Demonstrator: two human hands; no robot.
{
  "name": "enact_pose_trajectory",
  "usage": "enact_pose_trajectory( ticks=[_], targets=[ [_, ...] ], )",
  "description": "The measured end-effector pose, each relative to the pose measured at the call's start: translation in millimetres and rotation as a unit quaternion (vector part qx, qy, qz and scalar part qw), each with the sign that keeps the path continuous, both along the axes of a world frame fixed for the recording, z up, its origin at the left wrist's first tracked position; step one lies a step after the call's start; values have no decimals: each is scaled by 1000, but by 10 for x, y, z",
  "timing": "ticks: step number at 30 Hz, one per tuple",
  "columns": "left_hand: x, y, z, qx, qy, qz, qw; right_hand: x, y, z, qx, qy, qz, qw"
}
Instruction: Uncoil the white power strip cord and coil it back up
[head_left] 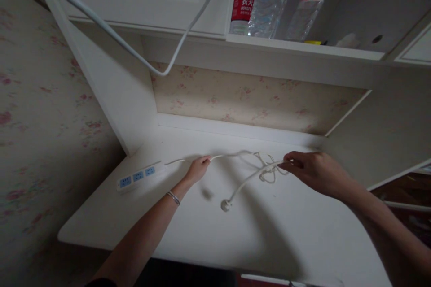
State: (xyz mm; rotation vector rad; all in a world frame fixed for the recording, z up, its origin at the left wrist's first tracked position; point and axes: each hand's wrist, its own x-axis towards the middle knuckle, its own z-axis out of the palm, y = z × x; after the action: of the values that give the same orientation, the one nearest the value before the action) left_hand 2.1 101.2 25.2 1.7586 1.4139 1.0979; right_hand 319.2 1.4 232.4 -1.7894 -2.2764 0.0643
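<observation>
A white power strip with blue sockets lies at the left of the white desk. From its right end runs a white power cord. Close to the strip, my left hand is closed around the cord. My right hand pinches the cord farther right, where several loose loops bunch up. The cord's plug hangs from a length that slopes down and left from my right hand. My right fingertips partly hide the cord.
A thick pale cable dips across the upper left, near the camera. Overhead, a shelf holds several plastic bottles. A side panel stands at the left, and flowered wallpaper backs the desk.
</observation>
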Motion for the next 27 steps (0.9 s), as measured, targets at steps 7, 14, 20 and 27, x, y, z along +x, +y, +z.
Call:
enact_pose_trajectory(
  ticks=[7,14,20,27],
  targets=[
    [-570,-173,7,41,164,58,984,-468,140,-33,-73,143,36,986],
    [-824,-241,-52,23,248,60,967,-1137,400,-482,-92,260,76,958],
    [-732,-296,-108,-30,197,57,978,-1682,444,-996,-100,288,72,950],
    [-597,-278,-74,-108,17,49,993,-2081,259,-1472,-174,261,120,942]
  ],
)
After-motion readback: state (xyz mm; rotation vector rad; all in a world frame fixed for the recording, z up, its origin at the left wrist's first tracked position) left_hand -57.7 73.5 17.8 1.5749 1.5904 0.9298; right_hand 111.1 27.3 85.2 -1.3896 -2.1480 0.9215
